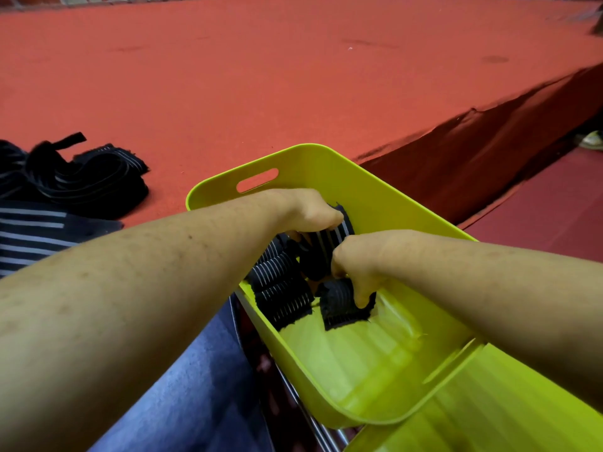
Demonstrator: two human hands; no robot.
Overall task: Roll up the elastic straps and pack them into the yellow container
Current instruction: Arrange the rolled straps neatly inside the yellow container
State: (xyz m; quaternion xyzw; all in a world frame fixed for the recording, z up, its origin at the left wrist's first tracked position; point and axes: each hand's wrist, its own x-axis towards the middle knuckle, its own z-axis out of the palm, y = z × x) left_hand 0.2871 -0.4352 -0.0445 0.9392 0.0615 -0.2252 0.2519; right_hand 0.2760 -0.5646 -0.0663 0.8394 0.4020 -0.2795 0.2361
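Both hands are down inside the yellow container [388,197], which sits tilted at the near edge of the red surface [228,76]. The left hand [310,208] has its fingers curled over the top of one roll [326,244] near the far wall. The right hand [357,262] grips a second roll [339,309] just beside it.

The straps look light, soft and springy, with frayed cut ends, so a roll probably tries to uncoil once released. The sound hold is around the barrel with a finger over the loose tail, then wedged against its neighbours.

I count about five rolled straps in the container: the two held and three stacked rolls [282,288] along the left wall, though the hands hide part. A pile of loose straps [85,181] lies on the surface to the left, too tangled to count
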